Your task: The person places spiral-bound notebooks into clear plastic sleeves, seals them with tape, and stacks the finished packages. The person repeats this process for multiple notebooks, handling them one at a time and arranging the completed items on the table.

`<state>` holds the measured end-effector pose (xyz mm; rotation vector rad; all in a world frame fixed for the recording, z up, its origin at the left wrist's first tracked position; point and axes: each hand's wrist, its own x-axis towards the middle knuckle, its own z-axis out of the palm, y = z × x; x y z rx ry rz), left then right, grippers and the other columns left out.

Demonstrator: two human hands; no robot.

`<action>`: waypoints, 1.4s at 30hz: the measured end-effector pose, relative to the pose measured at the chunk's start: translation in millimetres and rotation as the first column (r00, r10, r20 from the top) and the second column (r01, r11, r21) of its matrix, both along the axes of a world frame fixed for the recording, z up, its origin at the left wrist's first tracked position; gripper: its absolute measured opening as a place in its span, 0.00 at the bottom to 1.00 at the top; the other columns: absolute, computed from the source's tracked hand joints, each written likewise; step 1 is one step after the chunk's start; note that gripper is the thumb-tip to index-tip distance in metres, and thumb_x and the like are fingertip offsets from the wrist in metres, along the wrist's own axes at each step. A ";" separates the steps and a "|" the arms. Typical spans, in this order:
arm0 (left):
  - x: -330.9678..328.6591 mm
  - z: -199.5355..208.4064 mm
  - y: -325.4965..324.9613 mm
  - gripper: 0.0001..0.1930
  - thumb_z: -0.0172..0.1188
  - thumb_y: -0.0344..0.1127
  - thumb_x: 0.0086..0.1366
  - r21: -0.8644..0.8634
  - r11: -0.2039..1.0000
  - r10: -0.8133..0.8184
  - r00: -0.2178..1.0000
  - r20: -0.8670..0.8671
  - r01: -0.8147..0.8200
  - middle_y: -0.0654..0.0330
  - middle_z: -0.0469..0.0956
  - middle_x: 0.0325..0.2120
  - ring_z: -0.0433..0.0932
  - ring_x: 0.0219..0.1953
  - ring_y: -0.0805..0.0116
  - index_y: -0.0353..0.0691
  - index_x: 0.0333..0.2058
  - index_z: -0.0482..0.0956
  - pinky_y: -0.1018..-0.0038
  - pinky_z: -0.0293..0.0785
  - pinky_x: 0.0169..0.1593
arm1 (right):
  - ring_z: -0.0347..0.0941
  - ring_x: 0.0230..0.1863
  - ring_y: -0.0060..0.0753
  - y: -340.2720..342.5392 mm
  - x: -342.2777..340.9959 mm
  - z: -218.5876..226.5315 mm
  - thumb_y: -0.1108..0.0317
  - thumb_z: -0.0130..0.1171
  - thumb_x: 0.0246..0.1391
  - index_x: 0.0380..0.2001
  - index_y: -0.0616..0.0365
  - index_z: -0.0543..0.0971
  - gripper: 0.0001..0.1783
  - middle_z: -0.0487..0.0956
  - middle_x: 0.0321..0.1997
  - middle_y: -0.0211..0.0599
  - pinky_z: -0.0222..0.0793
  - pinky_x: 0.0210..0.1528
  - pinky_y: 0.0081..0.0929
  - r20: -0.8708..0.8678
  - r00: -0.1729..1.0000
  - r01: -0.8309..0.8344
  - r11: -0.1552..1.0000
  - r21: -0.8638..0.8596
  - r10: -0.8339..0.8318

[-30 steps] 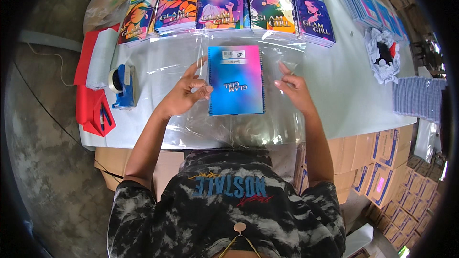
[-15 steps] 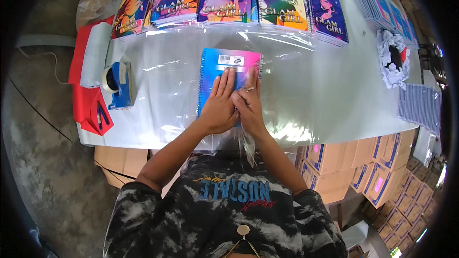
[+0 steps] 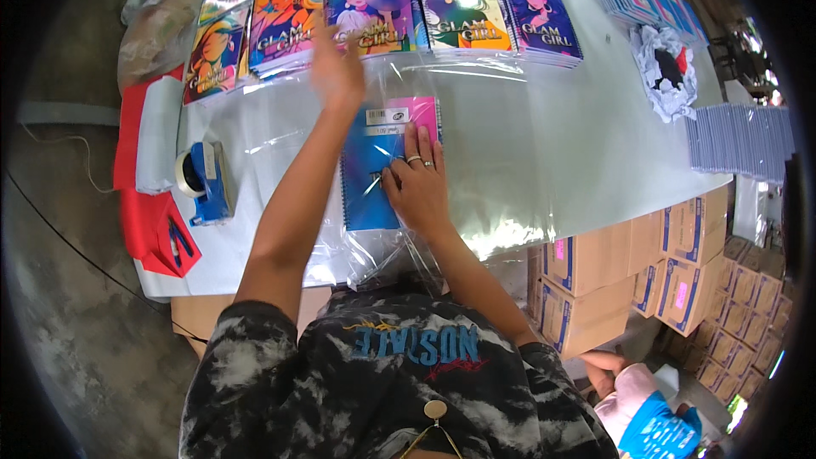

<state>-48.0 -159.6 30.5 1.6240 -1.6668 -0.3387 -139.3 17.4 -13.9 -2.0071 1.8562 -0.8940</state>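
A blue and pink spiral notebook [image 3: 364, 191] lies face down before me, a white label near its far edge. Under and around it spreads clear plastic film [image 3: 493, 153], crumpled at the near edge. Flat on the notebook's right half rests my right hand [image 3: 418, 183], fingers extended, rings on them. My left hand [image 3: 338, 72] is raised beyond the notebook's far left corner, close to the front of the stacked notebooks [image 3: 293, 21] with illustrated covers. Motion blur smears its fingers, so whether it holds anything is unclear.
At left stand a blue tape dispenser [image 3: 211, 183] and a red pouch with pens [image 3: 166, 238]. Crumpled paper [image 3: 663, 76] and piled notebooks [image 3: 735, 140] lie at right. Cardboard boxes [image 3: 586, 314] are stacked beyond the near edge; another person [image 3: 646, 412] is at lower right.
My left hand has lifted off the notebook and moved away from me, toward the stacks. My right hand stays on the notebook. The view has shifted, and a person now shows at lower right.
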 end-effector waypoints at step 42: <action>219.8 -33.2 213.9 0.32 0.65 0.53 0.50 0.248 0.723 0.651 0.756 0.065 -0.644 0.48 0.74 0.40 0.73 0.45 0.53 0.35 0.46 0.68 0.64 0.69 0.46 | 0.47 0.67 0.51 -48.1 -20.3 38.3 0.68 0.71 0.28 0.57 0.56 0.58 0.49 0.54 0.66 0.50 0.43 0.66 0.41 0.210 0.863 -0.505 0.774 0.381 0.460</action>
